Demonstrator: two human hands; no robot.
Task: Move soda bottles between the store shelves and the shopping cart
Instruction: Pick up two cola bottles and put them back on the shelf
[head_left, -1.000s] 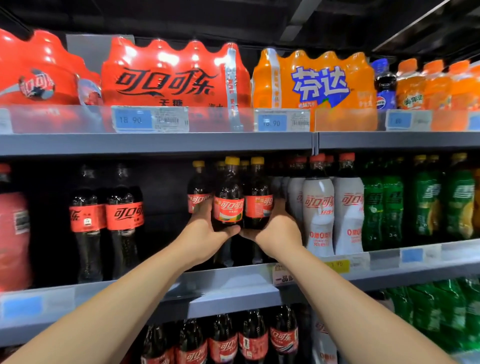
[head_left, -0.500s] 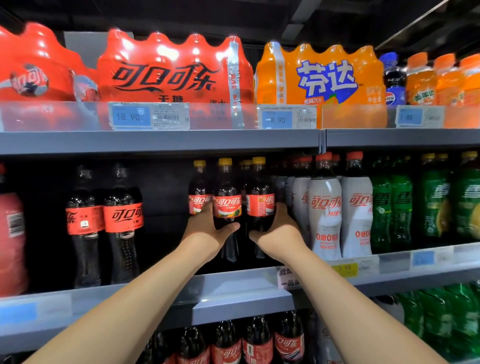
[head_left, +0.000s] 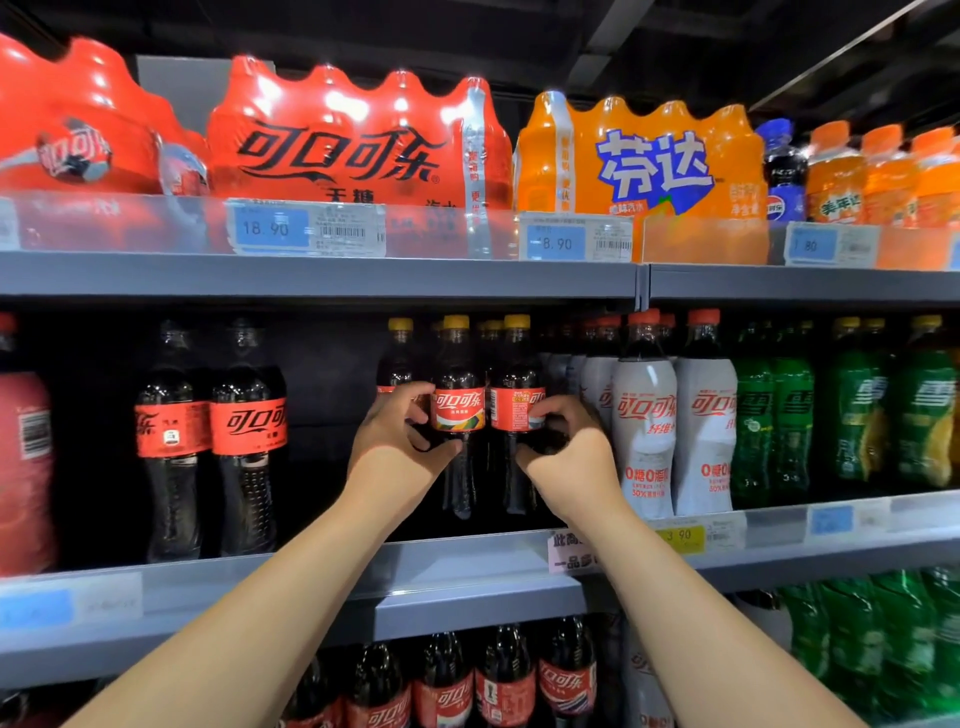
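Note:
Two yellow-capped cola bottles stand side by side on the middle shelf (head_left: 467, 558). My left hand (head_left: 397, 441) curls round the left cola bottle (head_left: 457, 410) at its red label. Beside it, the right cola bottle (head_left: 517, 408) is gripped at the waist by my right hand (head_left: 566, 447). Both bottles are upright, their bases near the shelf; whether they touch it is hidden. More yellow-capped bottles stand behind them. The shopping cart is out of view.
White cola bottles (head_left: 644, 431) stand just right of my right hand, green soda bottles (head_left: 774, 415) further right. Two black-capped cola bottles (head_left: 244, 436) stand to the left across a gap. Shrink-wrapped packs (head_left: 358, 140) fill the top shelf; more cola bottles (head_left: 447, 691) sit below.
Both hands have pushed further into the shelf with the two bottles. Their fingers now curl round the labels instead of lying beside them.

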